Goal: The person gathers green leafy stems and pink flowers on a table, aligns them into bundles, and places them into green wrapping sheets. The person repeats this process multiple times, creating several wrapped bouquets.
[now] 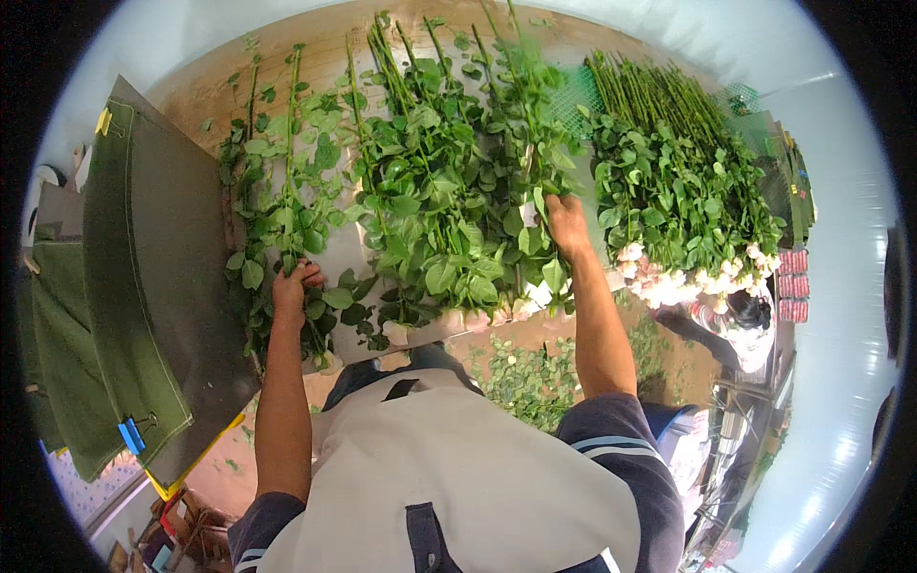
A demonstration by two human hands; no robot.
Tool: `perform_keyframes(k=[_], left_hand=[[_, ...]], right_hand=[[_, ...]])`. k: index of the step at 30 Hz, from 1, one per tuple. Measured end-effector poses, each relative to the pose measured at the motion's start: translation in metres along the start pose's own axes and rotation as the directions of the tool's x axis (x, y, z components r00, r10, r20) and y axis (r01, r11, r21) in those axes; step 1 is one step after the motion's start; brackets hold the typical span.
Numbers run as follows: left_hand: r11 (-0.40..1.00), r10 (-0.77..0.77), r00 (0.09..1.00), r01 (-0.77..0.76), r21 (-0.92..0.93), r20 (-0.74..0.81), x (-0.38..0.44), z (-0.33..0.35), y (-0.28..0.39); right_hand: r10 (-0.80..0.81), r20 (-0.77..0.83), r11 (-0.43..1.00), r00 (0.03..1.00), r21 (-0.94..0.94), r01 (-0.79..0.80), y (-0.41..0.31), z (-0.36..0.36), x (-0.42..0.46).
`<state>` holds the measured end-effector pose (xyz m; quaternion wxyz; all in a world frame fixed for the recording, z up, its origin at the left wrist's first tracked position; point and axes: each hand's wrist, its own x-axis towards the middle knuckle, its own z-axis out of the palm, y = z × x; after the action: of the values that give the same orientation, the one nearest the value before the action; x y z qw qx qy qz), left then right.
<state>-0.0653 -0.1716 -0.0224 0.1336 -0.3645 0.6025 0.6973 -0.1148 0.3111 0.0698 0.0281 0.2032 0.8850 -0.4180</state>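
Long-stemmed pale pink roses lie across a worktable (344, 261) with their blooms towards me. At the left of the table my left hand (295, 283) is closed around a leafy rose stem (289, 179), just above its foliage end. My right hand (567, 220) grips a rose stem (531, 118) farther right, whose upper part is blurred. Between my hands lies a thick spread of leafy roses (437, 193), with blooms (458, 320) along the near edge. Right of my right hand is a dense pile of roses (666, 172) with bare stems at the far end.
A dark upright panel with green cloth (107, 286) and binder clips borders the left. Green plastic mesh (569, 100) lies near the rose pile. Cut leaves (526, 379) litter the floor. Another person (741, 322) is at the right, near stacked pink bundles (794, 286) and a metal rack (738, 444).
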Motion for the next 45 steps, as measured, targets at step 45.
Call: perform_keyframes(k=[45], left_hand=[[0.728, 0.325, 0.941, -0.314, 0.609, 0.095, -0.046, 0.047, -0.038]], right_hand=[[-0.314, 0.372, 0.941, 0.873, -0.002, 0.339, -0.102, 0.3, -0.092]])
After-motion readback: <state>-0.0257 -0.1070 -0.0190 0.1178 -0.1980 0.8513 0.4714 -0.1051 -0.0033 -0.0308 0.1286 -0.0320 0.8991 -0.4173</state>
